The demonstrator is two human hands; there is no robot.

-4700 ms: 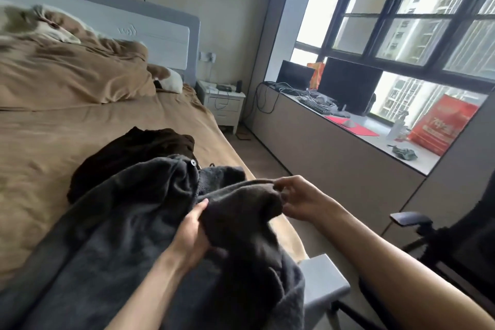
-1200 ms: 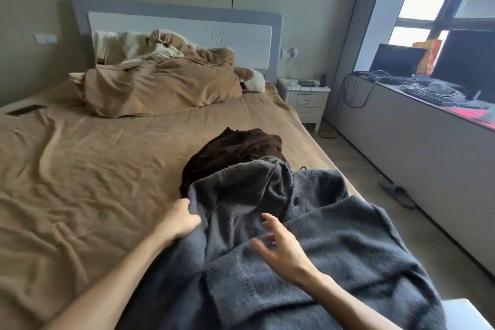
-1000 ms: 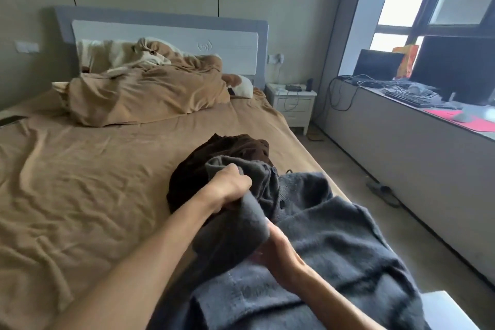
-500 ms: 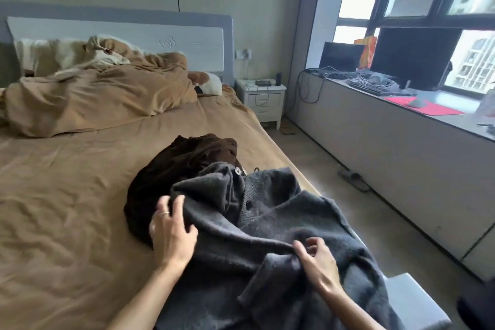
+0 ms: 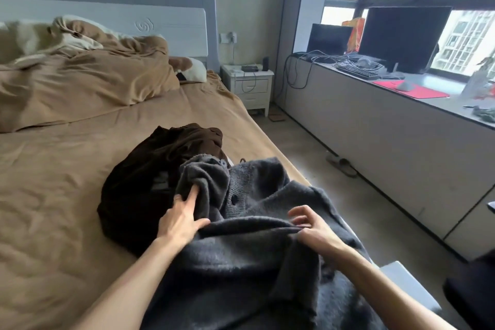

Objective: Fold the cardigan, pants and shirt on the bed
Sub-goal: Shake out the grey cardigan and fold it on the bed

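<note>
Since half second ago: left hand (image 5: 182, 218) slid forward along grey cardigan (image 5: 249, 257), fingers extended flat, pressing into fold. Right hand (image 5: 312, 229) fingers curled, pinching cardigan ridge. Cardigan bunched at bed (image 5: 59, 182) near edge, overlapping dark brown garment (image 5: 150, 169) just behind.

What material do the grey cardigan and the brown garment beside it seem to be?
Grey cardigan: apparently a fuzzy wool-like knit, with a matte nap and ribbed button band. Brown garment: probably smoother woven or jersey cloth, with soft folds and a slight sheen.
</note>
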